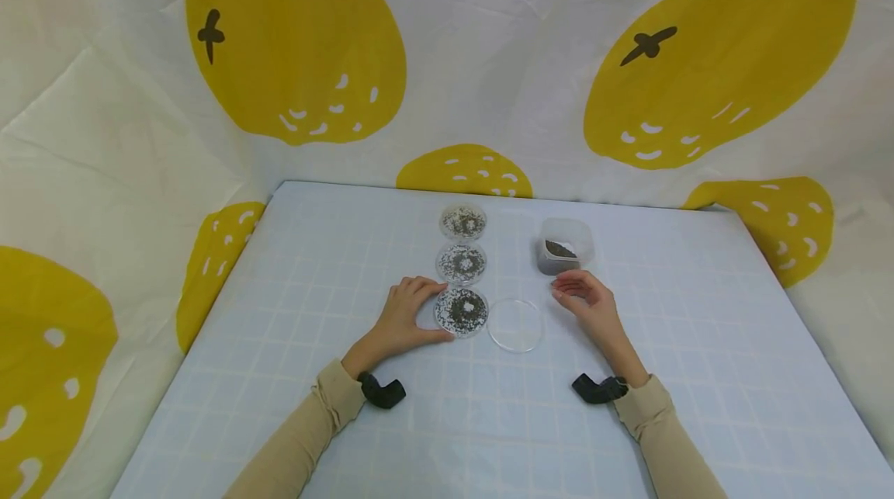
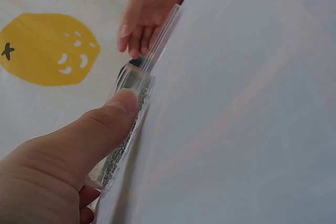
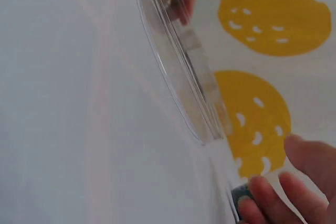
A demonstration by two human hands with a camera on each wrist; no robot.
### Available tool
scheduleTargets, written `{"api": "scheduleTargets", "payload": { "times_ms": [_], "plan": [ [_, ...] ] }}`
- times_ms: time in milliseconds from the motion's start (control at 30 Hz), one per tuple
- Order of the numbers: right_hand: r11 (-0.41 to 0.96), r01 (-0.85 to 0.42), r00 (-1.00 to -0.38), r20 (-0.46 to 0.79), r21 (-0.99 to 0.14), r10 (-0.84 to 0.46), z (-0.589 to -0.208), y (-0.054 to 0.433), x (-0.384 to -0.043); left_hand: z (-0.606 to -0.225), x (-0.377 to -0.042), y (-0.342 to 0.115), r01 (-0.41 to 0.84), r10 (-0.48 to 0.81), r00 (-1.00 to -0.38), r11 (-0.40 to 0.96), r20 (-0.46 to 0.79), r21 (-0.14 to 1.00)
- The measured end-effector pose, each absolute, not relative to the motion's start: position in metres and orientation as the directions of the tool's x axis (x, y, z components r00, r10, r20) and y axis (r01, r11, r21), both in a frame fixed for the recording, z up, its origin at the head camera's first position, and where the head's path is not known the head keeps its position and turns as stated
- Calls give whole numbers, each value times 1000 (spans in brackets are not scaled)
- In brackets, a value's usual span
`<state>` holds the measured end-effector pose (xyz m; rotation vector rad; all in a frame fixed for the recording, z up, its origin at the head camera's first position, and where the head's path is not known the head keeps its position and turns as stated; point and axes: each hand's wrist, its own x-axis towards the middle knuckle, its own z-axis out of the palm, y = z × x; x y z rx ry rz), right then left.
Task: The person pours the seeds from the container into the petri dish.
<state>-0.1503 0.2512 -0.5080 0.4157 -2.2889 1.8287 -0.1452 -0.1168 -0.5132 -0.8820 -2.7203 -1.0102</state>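
My left hand (image 1: 405, 320) holds the nearest petri dish (image 1: 461, 311) by its sides, thumb in front and fingers behind. Dark grains and white specks cover much of this dish; in the left wrist view its grain layer (image 2: 125, 145) shows beside the thumb. A clear round lid (image 1: 515, 325) lies just right of the dish. My right hand (image 1: 590, 303) is beyond the lid, near the front of a clear plastic tub (image 1: 566, 243) with dark grains in it. In the right wrist view its fingers (image 3: 294, 198) are loosely bent, with nothing visible held.
Two more petri dishes, a middle one (image 1: 462, 263) and a far one (image 1: 463, 221), stand in line behind the gripped dish, both with dark and white bits. A pale checked cloth (image 1: 279, 282) covers the table. Behind it hangs a fruit-print curtain (image 1: 489, 49).
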Motion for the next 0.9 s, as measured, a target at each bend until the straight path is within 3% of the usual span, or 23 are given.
{"api": "scheduleTargets", "payload": {
  "times_ms": [233, 367, 567, 733, 900],
  "plan": [
    [335, -471, -827, 275, -816, -491, -505, 249, -144, -513, -145, -116, 553, 482, -827, 610, 288, 567],
    [402, -579, -739, 248, -709, -627, -505, 245, -144, -513, -144, -116, 558, 483, -825, 610, 295, 563],
    [452, -671, -696, 289, -587, -657, -509, 238, -147, -512, -145, -116, 557, 484, -825, 608, 292, 566],
    [436, -675, -698, 326, -595, -637, -511, 238, -147, -511, -145, -116, 557, 484, -825, 606, 292, 568],
    [454, -613, -748, 290, -647, -597, -510, 237, -144, -510, -144, -116, 554, 481, -827, 603, 292, 574]
  ]
}}
